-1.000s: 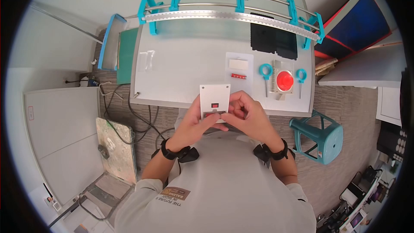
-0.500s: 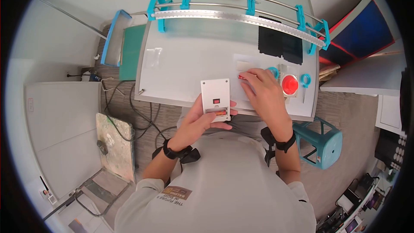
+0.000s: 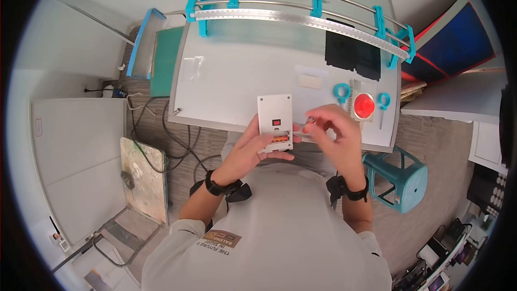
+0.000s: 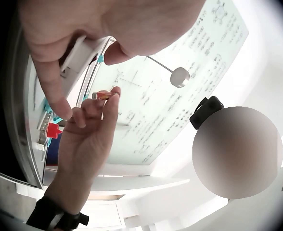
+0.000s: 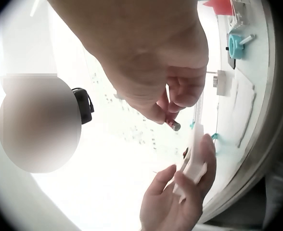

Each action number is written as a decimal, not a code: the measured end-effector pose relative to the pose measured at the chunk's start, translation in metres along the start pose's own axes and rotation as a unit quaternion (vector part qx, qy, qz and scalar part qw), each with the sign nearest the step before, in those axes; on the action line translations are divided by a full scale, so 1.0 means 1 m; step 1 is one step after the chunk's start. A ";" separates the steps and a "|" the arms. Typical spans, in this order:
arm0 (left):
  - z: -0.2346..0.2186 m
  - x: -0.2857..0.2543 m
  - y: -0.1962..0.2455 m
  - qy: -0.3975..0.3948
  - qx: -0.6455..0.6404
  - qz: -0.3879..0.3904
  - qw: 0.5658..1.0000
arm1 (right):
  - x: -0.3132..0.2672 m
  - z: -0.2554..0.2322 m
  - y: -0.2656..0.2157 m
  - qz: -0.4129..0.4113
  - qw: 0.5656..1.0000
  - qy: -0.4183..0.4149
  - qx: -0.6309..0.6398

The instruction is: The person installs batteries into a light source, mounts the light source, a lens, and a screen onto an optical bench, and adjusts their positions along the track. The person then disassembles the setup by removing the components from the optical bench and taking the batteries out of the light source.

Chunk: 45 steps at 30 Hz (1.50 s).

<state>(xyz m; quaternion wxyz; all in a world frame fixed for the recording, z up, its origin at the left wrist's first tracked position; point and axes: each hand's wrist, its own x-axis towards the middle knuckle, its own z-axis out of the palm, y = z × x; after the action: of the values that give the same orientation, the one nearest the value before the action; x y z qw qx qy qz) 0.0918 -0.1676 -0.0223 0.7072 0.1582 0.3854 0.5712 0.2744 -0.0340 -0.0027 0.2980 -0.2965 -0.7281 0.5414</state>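
My left hand (image 3: 247, 148) grips a white device (image 3: 275, 109) with a small red switch (image 3: 276, 122). In the device's open compartment lies a red-orange battery (image 3: 280, 139); the left thumb rests at the compartment's edge. To the right of the device, my right hand (image 3: 340, 134) pinches a small red battery (image 5: 171, 122) between thumb and fingertips, apart from the device. The left wrist view also shows that battery (image 4: 102, 96), its metal end pointing out of the fingers.
On the table (image 3: 226, 91) are a white block (image 3: 310, 81), a red round button (image 3: 364, 106), teal-ringed tools (image 3: 341, 92) and a black cloth (image 3: 353, 51). A teal-clamped rail frame (image 3: 316, 1) spans the back. A teal stool (image 3: 401, 180) stands at right.
My right hand left the device, picked up the red battery from the table and came back toward the device. The left hand still grips the device, with a battery now visible in its compartment.
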 end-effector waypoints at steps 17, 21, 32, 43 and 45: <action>0.006 -0.001 -0.005 0.020 0.047 -0.040 0.998 | -0.006 0.030 0.011 -0.208 0.960 -0.035 -0.183; 0.006 -0.001 -0.005 -0.009 0.020 -0.012 1.000 | -0.009 0.024 0.007 -0.174 0.972 -0.029 -0.154; 0.011 -0.001 -0.001 -0.030 0.032 0.017 0.999 | -0.015 0.008 0.007 0.100 0.993 -0.023 0.065; 0.010 -0.004 0.002 -0.029 0.094 0.007 0.995 | -0.012 0.011 0.003 0.118 0.989 -0.061 0.071; 0.012 -0.004 0.002 -0.017 0.097 0.012 0.995 | -0.011 0.011 0.001 0.130 0.986 -0.065 0.085</action>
<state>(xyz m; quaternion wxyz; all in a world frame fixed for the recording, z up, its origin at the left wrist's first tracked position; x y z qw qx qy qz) 0.0988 -0.1683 -0.0120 0.6878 0.2404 0.4255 0.5368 0.2730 -0.0485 -0.0073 0.2016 -0.3264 -0.6527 0.6533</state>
